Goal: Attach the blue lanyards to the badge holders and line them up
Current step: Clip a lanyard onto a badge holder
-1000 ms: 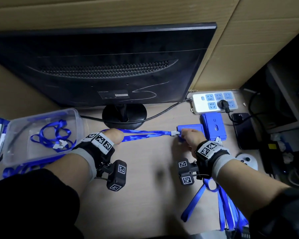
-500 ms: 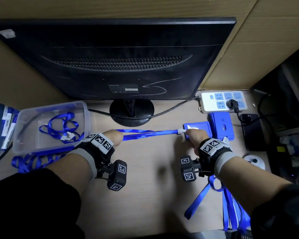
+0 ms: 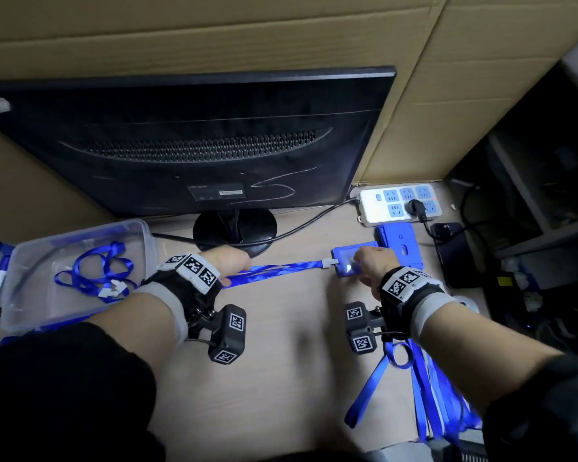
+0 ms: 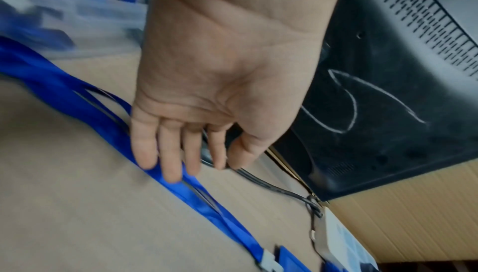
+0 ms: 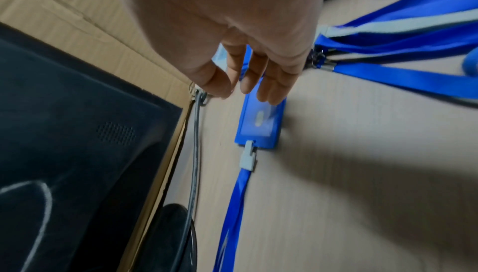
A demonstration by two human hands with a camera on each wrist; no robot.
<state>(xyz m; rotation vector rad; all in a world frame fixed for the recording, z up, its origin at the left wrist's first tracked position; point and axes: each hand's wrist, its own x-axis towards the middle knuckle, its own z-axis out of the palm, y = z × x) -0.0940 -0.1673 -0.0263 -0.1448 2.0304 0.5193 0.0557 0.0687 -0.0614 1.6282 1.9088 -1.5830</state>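
A: Where is the badge holder (image 3: pixel 344 261)?
B: Flat on the surface (image 3: pixel 281 328), just beside a stack of blue holders (image 3: pixel 399 243) near the power strip (image 3: pixel 374 203). Its blue lanyard (image 3: pixel 281 269) runs leftward from a white clip (image 3: pixel 329 262).
A: And the right hand (image 3: pixel 374 265)?
B: Its fingers (image 5: pixel 269 84) are straight and relaxed, their tips resting on the holder, gripping nothing.
A: The left hand (image 3: pixel 229 260)?
B: Fingers (image 4: pixel 169 153) extended, close together, pressing the lanyard strap down. A clear bin (image 3: pixel 141 235) holding another lanyard sits to its left; more lanyards (image 3: pixel 431 395) lie by the right forearm.
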